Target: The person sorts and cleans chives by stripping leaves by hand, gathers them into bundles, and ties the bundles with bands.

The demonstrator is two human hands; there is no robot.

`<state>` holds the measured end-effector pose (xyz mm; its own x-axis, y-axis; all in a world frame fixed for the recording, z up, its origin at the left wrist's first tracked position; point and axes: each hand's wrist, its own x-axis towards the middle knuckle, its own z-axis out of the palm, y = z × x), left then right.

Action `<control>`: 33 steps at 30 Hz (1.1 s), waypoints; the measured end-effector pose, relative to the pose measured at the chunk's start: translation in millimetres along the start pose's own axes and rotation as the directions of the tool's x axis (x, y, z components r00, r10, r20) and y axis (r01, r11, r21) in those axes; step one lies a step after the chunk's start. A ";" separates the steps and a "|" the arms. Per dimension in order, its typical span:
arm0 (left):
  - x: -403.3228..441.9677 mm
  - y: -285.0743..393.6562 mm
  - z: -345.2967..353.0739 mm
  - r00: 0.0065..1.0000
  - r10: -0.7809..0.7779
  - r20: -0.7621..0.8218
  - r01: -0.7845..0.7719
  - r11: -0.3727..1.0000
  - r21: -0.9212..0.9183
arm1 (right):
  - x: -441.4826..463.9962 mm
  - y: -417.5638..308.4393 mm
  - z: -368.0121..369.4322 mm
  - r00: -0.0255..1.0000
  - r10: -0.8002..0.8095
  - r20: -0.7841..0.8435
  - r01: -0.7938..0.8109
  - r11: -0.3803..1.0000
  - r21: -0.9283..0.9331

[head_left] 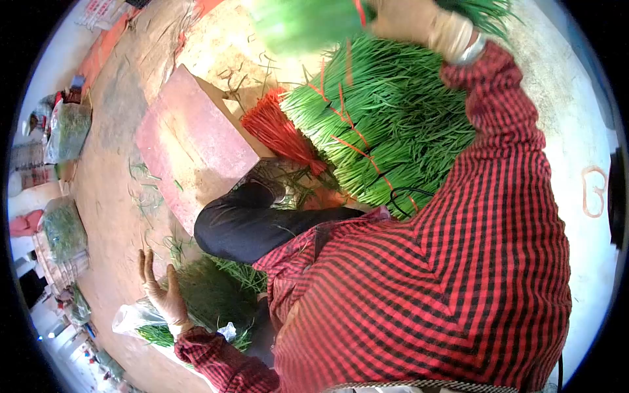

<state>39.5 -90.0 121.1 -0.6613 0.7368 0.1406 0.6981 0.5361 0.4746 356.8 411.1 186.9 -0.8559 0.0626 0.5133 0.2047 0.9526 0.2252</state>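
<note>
At the top, my right hand point(409, 23), in a thin pale glove, is closed on a bunch of long green stalks point(298, 26) that look like chives. A red tie crosses this bunch, which is smeared by motion. Beneath it lies a big pile of similar bunches point(406, 98), bound with red ties. My left hand point(164, 295), also gloved, is open at the lower left, fingers spread and holding nothing. It hovers near a clear plastic bag point(131, 318) and loose greens point(157, 335).
A worn pink board or box top point(196, 131) stands before my knee point(229, 223). A bundle of red ties point(278, 128) lies between it and the pile. Loose stalks litter the floor point(108, 190). Bagged greens point(65, 229) stand along the far left.
</note>
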 end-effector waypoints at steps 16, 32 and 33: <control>-70.5 -52.2 38.5 0.934 -0.309 0.178 0.344 0.914 -0.215 | -132.0 -110.2 176.3 0.488 0.170 0.856 -0.258 0.965 -0.045; -116.7 -88.8 63.7 0.928 -0.318 0.196 0.368 0.864 -0.342 | -124.9 -127.7 193.7 0.223 0.265 0.938 -0.455 0.879 -0.140; -121.0 -93.5 65.7 0.927 -0.324 0.189 0.372 0.855 -0.361 | -117.4 -129.1 196.6 0.185 0.276 0.943 -0.490 0.858 -0.155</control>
<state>72.2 -202.2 2.7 -0.7875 0.5872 -0.1872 0.2520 0.5840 0.7717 337.5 339.3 -65.3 -0.5494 0.5555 -0.6242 0.6685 0.7404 0.0705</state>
